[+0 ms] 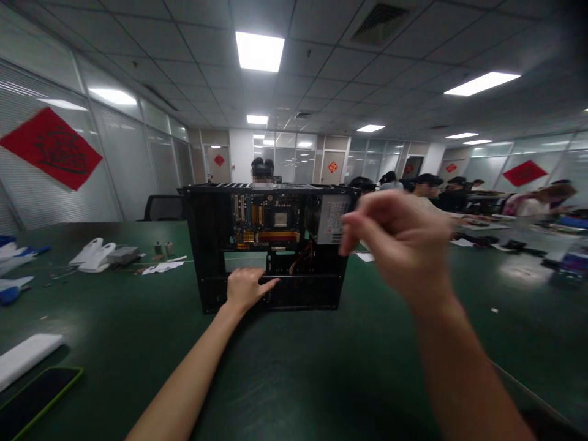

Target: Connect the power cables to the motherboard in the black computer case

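Observation:
A black computer case (272, 294) stands upright on the green table, its open side facing me. Inside it are a motherboard (248, 220) with a pale square processor (281, 218), a power supply (334, 214) at the upper right and a bundle of thin wires (301, 257). My left hand (245, 286) holds the lower crossbar of the case, fingers hooked over it and thumb lying along it. In the air before the right end of the case is my right hand (399, 239), blurred, with thumb and fingers pinched together. Whatever they may hold cannot be made out.
On the left lie a phone (39, 401) with a green edge, a white box (27, 358), a white plastic bag (94, 254) and a grey box (123, 255). A chair (163, 208) stands behind the table (138, 343). Several people in dark headgear sit farther back.

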Demonstrator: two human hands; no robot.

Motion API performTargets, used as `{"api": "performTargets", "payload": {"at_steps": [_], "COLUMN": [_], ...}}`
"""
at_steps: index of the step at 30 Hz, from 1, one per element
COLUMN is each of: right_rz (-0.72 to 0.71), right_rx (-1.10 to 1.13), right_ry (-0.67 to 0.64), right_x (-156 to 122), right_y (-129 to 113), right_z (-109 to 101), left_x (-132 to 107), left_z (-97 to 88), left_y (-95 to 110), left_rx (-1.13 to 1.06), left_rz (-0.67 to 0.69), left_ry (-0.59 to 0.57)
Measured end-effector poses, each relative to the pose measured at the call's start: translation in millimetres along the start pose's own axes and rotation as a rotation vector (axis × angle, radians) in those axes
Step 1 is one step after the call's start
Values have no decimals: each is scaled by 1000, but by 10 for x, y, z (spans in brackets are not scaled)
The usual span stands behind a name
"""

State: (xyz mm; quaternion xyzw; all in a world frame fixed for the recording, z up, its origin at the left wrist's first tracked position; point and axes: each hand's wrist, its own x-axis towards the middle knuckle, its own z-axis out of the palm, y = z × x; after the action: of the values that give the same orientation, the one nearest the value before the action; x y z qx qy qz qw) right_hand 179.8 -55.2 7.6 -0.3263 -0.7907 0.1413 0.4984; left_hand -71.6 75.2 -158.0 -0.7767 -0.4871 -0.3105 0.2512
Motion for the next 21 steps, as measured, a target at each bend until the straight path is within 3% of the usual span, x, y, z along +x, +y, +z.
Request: {"api": "performTargets", "payload": {"at_steps": [2,7,10,13,17,21], "right_rz": [66,382,540,628,620,573], "right_rx": [-59,-513,-604,-618,-559,-432], "right_ry": [-103,-720,-806,-886,-976,-906], "right_x": [217,614,658,650,635,616], "right_y": [312,1317,1675,1828,1925,2006], "right_z": [220,920,1125,1145,1082,1075], "left_x": [2,-7,-20,-36,-47,-31], "left_z": [-14,-15,-6,-3,-11,-35], "left_y": [1,-8,-11,-4,14,20], "left_rx": [11,34,49,46,50,54], "left_rz": [4,31,40,51,51,38], "left_ry": [8,18,48,77,78,48]}}
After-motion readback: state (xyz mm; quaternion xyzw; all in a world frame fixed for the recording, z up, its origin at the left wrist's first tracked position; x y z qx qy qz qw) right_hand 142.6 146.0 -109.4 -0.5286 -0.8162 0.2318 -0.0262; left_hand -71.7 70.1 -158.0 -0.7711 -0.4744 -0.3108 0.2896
